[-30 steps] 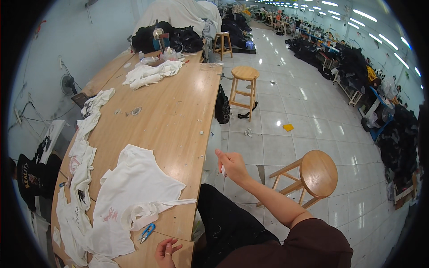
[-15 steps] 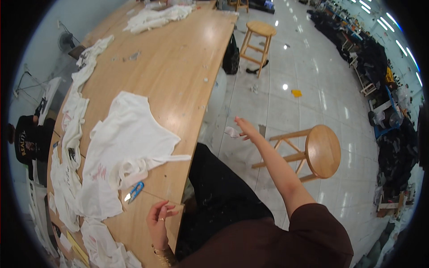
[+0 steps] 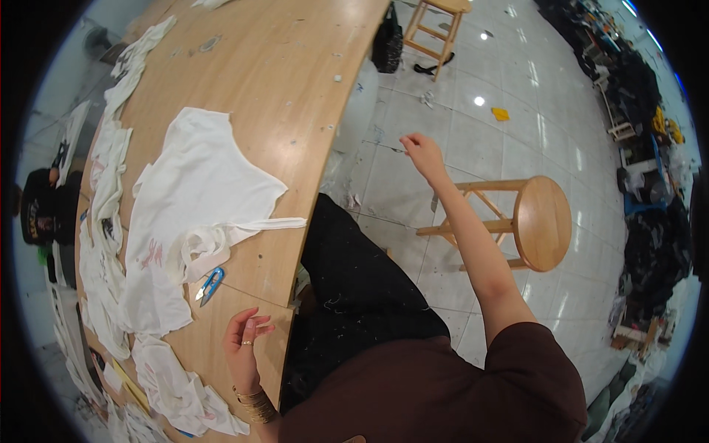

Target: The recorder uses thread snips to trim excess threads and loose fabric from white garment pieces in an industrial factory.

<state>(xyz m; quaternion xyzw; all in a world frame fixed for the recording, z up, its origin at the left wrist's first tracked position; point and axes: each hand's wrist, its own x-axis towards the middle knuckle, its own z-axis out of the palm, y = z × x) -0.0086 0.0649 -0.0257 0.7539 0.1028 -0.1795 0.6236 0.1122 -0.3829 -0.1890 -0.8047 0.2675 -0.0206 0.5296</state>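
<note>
My left hand (image 3: 245, 336) hovers at the table's near edge, bracelets on the wrist, fingers loosely bent and apart with nothing in them. Just beyond it on the tabletop lie blue-handled thread snips (image 3: 213, 284). A white sleeveless-looking garment (image 3: 203, 159) is spread flat past the snips, with a reddish mark on it and a white strap (image 3: 203, 251) bunched in loops, one end reaching the table edge. Out over the floor to the right, my right hand (image 3: 423, 156) is stretched away from the table, fingers pinched together. A thin dark line shows by its fingertips; whether they hold it I cannot tell.
More white garments (image 3: 103, 251) run along the table's (image 3: 295, 66) left side, and another white piece (image 3: 177, 384) lies nearer. A round wooden stool (image 3: 543, 221) stands right of my right arm, another stool (image 3: 436, 37) farther off. Beyond the table is a person in black (image 3: 48, 207).
My right hand's spread fingers have closed into a pinch, and the hand sits higher in view. A pale scrap below it is no longer there. The view has shifted; the garment and snips appear undisturbed.
</note>
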